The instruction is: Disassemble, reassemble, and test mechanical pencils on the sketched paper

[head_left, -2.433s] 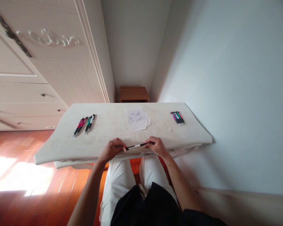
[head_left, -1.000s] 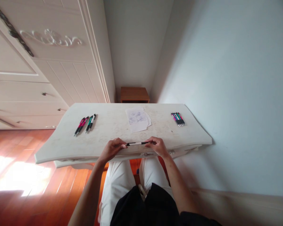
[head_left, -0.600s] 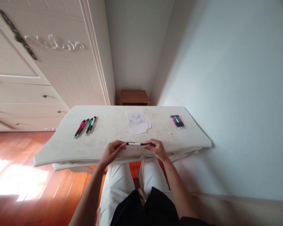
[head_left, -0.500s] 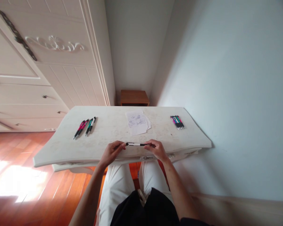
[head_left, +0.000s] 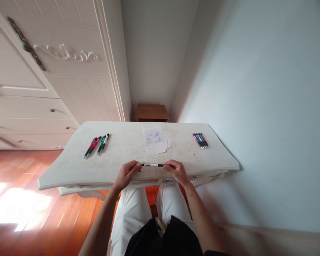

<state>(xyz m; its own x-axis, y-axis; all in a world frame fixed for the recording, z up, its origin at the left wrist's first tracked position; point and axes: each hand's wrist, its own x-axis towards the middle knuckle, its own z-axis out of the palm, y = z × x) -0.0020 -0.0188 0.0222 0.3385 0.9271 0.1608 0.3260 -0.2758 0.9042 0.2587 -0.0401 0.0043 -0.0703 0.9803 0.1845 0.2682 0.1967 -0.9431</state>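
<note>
A white and black pen (head_left: 153,165) lies level between my two hands, above the front edge of the white table (head_left: 125,142). My left hand (head_left: 128,173) pinches its left end with thumb and fingers. At the other end, the black grip is held by my right hand (head_left: 176,170), whose fingers hide the tip. Just beyond the pen lie sheets of paper (head_left: 156,140) covered in blue scribbles. To the left, pink pens (head_left: 92,146) rest beside a green pen (head_left: 101,144) and a white pen (head_left: 105,141). Several coloured pens (head_left: 200,140) sit in a tight row on the right.
A white cabinet (head_left: 77,78) with dark handles stands at the left. The pale wall (head_left: 256,106) closes off the right side. Behind the table is a small brown wooden stand (head_left: 153,111). Reddish wooden floor (head_left: 69,220) shows below.
The pen has turned about its length: its clip, visible along the side before, no longer shows the same way. Both hands keep their hold. The view has shifted slightly.
</note>
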